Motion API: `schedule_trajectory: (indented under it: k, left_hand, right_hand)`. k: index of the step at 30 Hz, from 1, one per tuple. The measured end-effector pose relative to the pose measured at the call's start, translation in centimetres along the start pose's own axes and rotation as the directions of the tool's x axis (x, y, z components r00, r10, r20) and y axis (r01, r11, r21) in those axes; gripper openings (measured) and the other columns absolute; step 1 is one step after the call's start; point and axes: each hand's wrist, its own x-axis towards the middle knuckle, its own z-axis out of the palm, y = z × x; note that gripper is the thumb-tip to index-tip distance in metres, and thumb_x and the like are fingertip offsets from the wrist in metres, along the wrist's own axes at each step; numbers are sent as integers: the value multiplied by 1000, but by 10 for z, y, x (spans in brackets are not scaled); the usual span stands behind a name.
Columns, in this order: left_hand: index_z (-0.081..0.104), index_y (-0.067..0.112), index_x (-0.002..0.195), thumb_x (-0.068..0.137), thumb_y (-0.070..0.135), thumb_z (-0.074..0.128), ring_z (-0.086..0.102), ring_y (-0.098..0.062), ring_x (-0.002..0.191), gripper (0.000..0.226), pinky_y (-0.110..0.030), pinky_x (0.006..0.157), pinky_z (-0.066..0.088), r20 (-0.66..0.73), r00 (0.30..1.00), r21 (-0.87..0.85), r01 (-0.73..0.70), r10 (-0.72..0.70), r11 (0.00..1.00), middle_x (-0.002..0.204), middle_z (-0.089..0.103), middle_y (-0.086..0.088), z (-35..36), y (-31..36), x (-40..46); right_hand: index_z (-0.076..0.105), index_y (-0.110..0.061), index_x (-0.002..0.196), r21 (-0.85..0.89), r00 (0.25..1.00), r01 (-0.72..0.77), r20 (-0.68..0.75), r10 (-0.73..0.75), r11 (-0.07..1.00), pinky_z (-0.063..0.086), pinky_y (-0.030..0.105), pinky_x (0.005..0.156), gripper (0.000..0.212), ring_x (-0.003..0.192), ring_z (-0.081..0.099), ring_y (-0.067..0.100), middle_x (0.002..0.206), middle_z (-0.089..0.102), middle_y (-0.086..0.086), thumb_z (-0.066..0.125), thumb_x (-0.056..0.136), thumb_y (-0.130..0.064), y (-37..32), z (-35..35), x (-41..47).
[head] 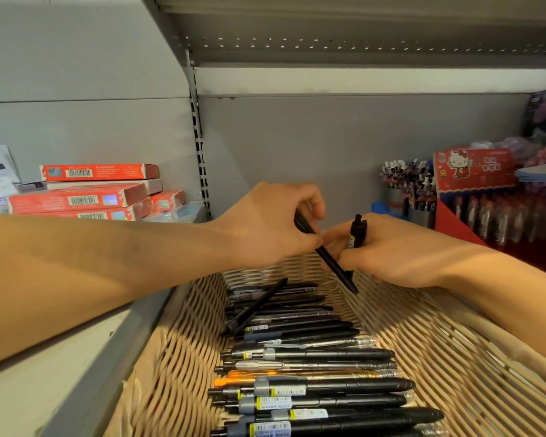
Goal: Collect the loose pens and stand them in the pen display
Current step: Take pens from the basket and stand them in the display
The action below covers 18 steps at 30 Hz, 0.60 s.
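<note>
Although most of the loose pens (309,389) lie side by side across the bottom of the woven basket (448,357), nearest the camera, one black pen (256,307) sits slantwise on top of the row farther in. Above the basket's far end the two hands meet. The left hand (275,222) has its fingers curled round a slim black pen (328,260) that points down and to the right, its tip just over the basket's rim. The right hand (388,250) is closed round an upright pen (357,233), clip end up, and its fingertips touch the slim pen too. Beyond them, at the right of the shelf, stands the red pen display (473,184), well apart from the hands, with cups of pens (404,187) beside it. Red boxes (89,197) are stacked far left. The risk I see is a dropped pen: with both hands crowded on the slim one, a loose pinch could let it slide back into the basket, or the upright pen could slip during the reach to the display.
</note>
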Motion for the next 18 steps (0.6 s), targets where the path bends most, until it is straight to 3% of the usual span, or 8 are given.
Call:
schedule_trajectory:
  k: [2,4,9,14,16,18]
  left_hand:
    - [61,34,92,80,26,81,63,7,78,24,-8,69,48,-35,998,20,-47,48,999,84,68,15,0,3,-1]
    - [62,32,98,79,22,81,62,6,80,29,-9,70,50,-29,995,39,-93,94,995,91,64,15,1,8,-1]
    - [51,36,133,82,15,76,69,-4,80,61,-22,78,56,35,993,-51,-114,116,992,113,59,15,4,13,-3]
    - [34,39,147,89,13,66,68,-6,89,71,-23,79,54,43,999,-124,30,-24,992,135,50,15,-2,4,5]
    - [41,35,143,93,21,62,63,-4,89,56,-20,74,49,176,977,62,112,-122,992,131,56,10,-5,-3,6]
    - [48,30,139,97,35,57,56,-7,92,43,-24,79,45,420,862,462,67,-284,885,120,62,4,-4,-9,2]
  right_hand:
    - [73,-33,110,-20,1000,3,21,-2,1000,50,41,99,23,101,68,16,100,76,-6,60,95,-23,1,1,0]
    - [72,-28,97,-27,999,13,36,-12,1000,49,37,85,9,88,65,16,84,70,-4,63,94,-27,1,1,1]
    - [58,-20,75,-41,999,28,31,-27,999,40,33,64,30,58,49,6,62,52,-8,60,95,-42,3,2,1]
    - [67,-18,85,5,997,77,16,-77,997,51,46,86,19,84,67,23,87,71,8,59,99,-29,6,0,3]
    - [67,-26,82,18,996,95,4,-95,995,52,39,83,16,80,66,16,80,69,1,62,97,-27,7,0,2]
    - [67,-30,81,26,994,109,-10,-109,994,51,26,77,14,71,63,4,73,67,-8,67,94,-24,9,1,2]
